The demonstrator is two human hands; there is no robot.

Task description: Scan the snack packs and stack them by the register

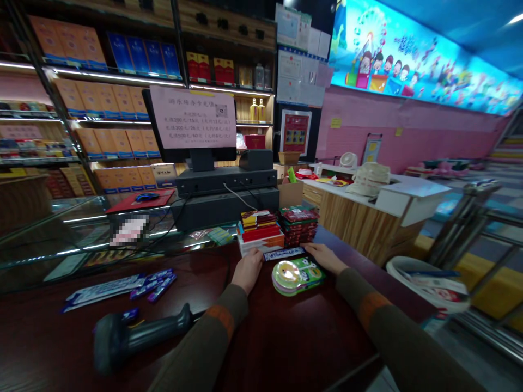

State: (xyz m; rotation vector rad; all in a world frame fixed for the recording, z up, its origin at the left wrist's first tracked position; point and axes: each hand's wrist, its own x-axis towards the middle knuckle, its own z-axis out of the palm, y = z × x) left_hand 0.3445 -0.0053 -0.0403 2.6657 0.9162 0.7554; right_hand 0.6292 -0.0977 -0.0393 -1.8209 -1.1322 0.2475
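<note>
My left hand (pixel 247 270) is closed at the left end of a narrow purple-and-white snack packet (pixel 284 253). At its other end, my right hand (pixel 326 257) pinches the packet between thumb and fingers. Just in front of it, on the dark red-brown counter (pixel 286 337), lies a stack of rounded green packages (pixel 298 275). Behind the packet stand an open box of red and yellow packets (pixel 260 231) and a tall pile of dark red and green packets (pixel 299 224).
A barcode scanner (pixel 143 337) lies at the front left, near long purple-and-white packets (pixel 107 288) and several short purple ones (pixel 157 283). Behind are a monitor (pixel 202 158) with a paper sheet and a mouse (pixel 147 196). A full white bin (pixel 429 283) stands right.
</note>
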